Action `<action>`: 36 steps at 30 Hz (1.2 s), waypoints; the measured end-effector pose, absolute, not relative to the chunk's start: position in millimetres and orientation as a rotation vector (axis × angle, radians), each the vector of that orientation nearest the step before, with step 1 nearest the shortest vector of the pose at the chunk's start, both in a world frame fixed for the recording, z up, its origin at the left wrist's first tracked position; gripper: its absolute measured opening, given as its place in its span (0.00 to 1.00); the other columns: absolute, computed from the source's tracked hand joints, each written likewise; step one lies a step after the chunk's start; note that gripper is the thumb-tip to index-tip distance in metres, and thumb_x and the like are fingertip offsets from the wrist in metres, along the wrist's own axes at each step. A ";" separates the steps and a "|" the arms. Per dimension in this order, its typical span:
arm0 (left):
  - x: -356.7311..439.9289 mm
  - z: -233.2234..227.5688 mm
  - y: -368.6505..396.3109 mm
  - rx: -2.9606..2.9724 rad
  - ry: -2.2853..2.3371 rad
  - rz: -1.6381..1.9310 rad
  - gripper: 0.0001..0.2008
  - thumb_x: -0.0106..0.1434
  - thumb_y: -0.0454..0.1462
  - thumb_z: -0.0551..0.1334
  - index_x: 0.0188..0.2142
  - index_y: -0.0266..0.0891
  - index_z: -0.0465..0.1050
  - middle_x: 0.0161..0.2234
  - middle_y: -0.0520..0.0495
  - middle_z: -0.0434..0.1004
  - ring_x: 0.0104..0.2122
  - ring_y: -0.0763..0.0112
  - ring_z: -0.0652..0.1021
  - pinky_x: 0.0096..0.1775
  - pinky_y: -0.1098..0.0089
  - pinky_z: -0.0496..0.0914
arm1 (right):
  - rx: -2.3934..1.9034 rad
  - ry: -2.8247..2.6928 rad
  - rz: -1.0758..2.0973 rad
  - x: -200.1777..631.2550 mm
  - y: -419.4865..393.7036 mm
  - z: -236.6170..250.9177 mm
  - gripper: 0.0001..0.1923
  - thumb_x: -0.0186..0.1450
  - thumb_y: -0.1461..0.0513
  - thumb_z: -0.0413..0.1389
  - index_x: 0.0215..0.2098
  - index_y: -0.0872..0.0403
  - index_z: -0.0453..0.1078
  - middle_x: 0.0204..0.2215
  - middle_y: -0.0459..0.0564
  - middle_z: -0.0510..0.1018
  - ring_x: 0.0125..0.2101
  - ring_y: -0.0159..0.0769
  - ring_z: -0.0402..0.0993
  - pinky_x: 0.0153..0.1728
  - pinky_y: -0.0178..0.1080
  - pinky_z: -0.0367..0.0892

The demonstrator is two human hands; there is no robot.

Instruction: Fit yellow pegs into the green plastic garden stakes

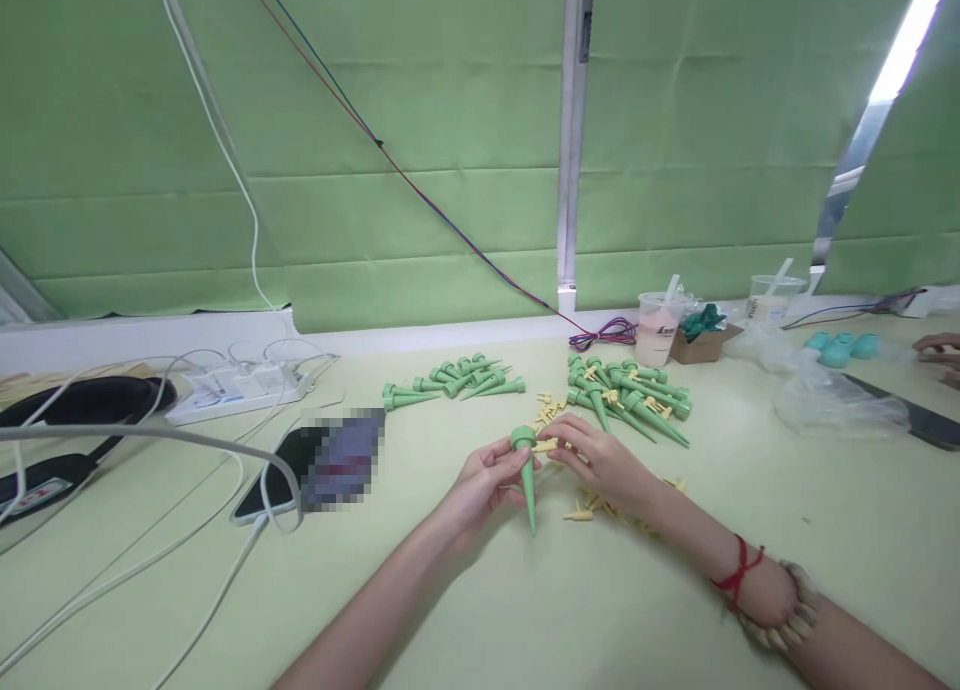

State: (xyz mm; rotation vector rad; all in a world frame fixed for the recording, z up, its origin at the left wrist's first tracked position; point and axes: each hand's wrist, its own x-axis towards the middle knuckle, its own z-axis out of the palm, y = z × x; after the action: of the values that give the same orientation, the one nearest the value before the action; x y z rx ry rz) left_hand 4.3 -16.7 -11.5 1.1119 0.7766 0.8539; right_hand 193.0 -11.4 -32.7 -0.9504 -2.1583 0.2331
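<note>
My left hand [484, 485] holds a green plastic cone spike [528, 475] upright, its point resting on the table. My right hand [600, 460] pinches a small yellow plastic piece [545, 445] against the spike's wide top. Several loose yellow pieces [581, 513] lie under and around my right hand. One pile of green spikes [450, 382] lies further back in the middle. A second pile of green spikes with yellow pieces fitted [630, 395] lies behind my right hand.
A phone [281, 470] on a cable and a white power strip [236, 387] lie at the left, with white cables across the table. Two plastic cups [658, 328], a small cardboard box [701, 343] and clear bags sit at back right. Another person's hand [941, 355] shows at the right edge.
</note>
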 end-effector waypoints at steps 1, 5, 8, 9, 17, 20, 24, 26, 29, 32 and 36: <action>4.3 -11.4 -17.2 1.126 0.770 0.837 0.18 0.53 0.41 0.65 0.40 0.33 0.73 0.31 0.44 0.73 0.22 0.78 0.71 0.23 0.78 0.68 | -0.928 -2.176 0.193 193.7 -11.0 -32.4 0.10 0.68 0.62 0.43 0.44 0.50 0.64 0.40 0.51 0.71 0.39 0.35 0.70 0.39 0.38 0.66; 6.3 -11.0 -21.4 1.152 0.767 0.826 0.17 0.53 0.42 0.65 0.40 0.34 0.74 0.33 0.44 0.73 0.26 0.76 0.72 0.27 0.76 0.71 | -0.894 -2.184 0.094 194.7 -11.9 -28.7 0.10 0.68 0.62 0.43 0.38 0.53 0.65 0.35 0.52 0.71 0.34 0.34 0.69 0.34 0.37 0.66; 8.2 -10.7 -24.2 1.180 0.779 0.864 0.21 0.51 0.41 0.66 0.44 0.36 0.72 0.38 0.42 0.74 0.35 0.70 0.74 0.29 0.75 0.72 | -0.888 -2.143 0.118 192.1 -15.0 -26.1 0.13 0.68 0.61 0.42 0.30 0.54 0.65 0.29 0.50 0.69 0.30 0.33 0.66 0.31 0.36 0.64; 8.8 -10.9 -24.7 1.192 0.788 0.884 0.22 0.50 0.41 0.67 0.45 0.37 0.71 0.39 0.41 0.74 0.37 0.67 0.75 0.29 0.74 0.72 | -0.894 -2.109 0.167 190.2 -16.4 -25.6 0.14 0.68 0.60 0.43 0.28 0.54 0.64 0.27 0.49 0.68 0.28 0.33 0.65 0.30 0.35 0.63; 10.9 -13.2 -21.5 1.272 0.874 1.006 0.29 0.48 0.40 0.68 0.50 0.37 0.67 0.33 0.46 0.75 0.31 0.69 0.75 0.29 0.71 0.73 | -1.062 -1.786 0.944 176.5 -24.2 -22.5 0.23 0.67 0.52 0.42 0.21 0.55 0.61 0.19 0.44 0.67 0.22 0.29 0.66 0.27 0.32 0.65; 9.0 -11.9 -19.5 1.171 0.826 0.943 0.23 0.49 0.39 0.67 0.45 0.36 0.71 0.35 0.44 0.74 0.32 0.72 0.75 0.29 0.75 0.72 | -1.039 -1.822 0.789 183.4 -20.9 -22.5 0.15 0.65 0.52 0.47 0.32 0.55 0.66 0.25 0.45 0.70 0.24 0.29 0.68 0.26 0.32 0.66; 6.0 -10.8 -19.0 1.105 0.785 0.880 0.17 0.52 0.39 0.66 0.41 0.34 0.73 0.32 0.45 0.73 0.27 0.76 0.73 0.27 0.78 0.70 | -0.878 -2.013 0.391 193.0 -15.2 -27.2 0.11 0.63 0.57 0.52 0.42 0.53 0.66 0.33 0.49 0.72 0.28 0.30 0.69 0.30 0.34 0.67; 5.6 -11.3 -19.5 1.102 0.763 0.836 0.16 0.53 0.40 0.65 0.40 0.33 0.73 0.31 0.45 0.73 0.26 0.77 0.72 0.27 0.78 0.70 | -0.780 -2.092 0.168 195.3 -13.6 -30.8 0.07 0.64 0.60 0.51 0.38 0.54 0.68 0.31 0.50 0.73 0.30 0.32 0.70 0.31 0.35 0.67; 6.5 -13.4 -20.2 1.156 0.771 0.812 0.18 0.53 0.41 0.65 0.41 0.33 0.73 0.31 0.44 0.72 0.27 0.76 0.73 0.27 0.77 0.70 | -0.740 -2.121 -0.020 195.6 -13.9 -34.6 0.07 0.64 0.63 0.50 0.35 0.55 0.69 0.28 0.52 0.74 0.30 0.34 0.70 0.30 0.35 0.65; 9.3 -15.5 -21.0 1.278 0.844 0.850 0.24 0.50 0.42 0.67 0.46 0.35 0.71 0.31 0.45 0.71 0.29 0.72 0.73 0.27 0.75 0.71 | -0.844 -2.093 0.038 191.5 -17.2 -34.2 0.12 0.65 0.62 0.47 0.26 0.56 0.67 0.23 0.49 0.72 0.25 0.32 0.67 0.27 0.35 0.62; 14.6 -15.0 -23.7 1.387 0.924 0.932 0.29 0.49 0.41 0.67 0.51 0.37 0.67 0.23 0.53 0.64 0.25 0.75 0.71 0.25 0.75 0.70 | -1.115 -1.914 0.544 180.5 -21.2 -30.8 0.21 0.66 0.55 0.44 0.17 0.54 0.58 0.15 0.43 0.62 0.18 0.28 0.59 0.22 0.33 0.59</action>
State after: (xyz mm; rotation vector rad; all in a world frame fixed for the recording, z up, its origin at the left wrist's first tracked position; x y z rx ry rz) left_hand 14.6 -23.7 -15.0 1.3870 0.9240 0.9318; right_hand 180.5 -21.2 -30.8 -1.1148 -1.9139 0.5444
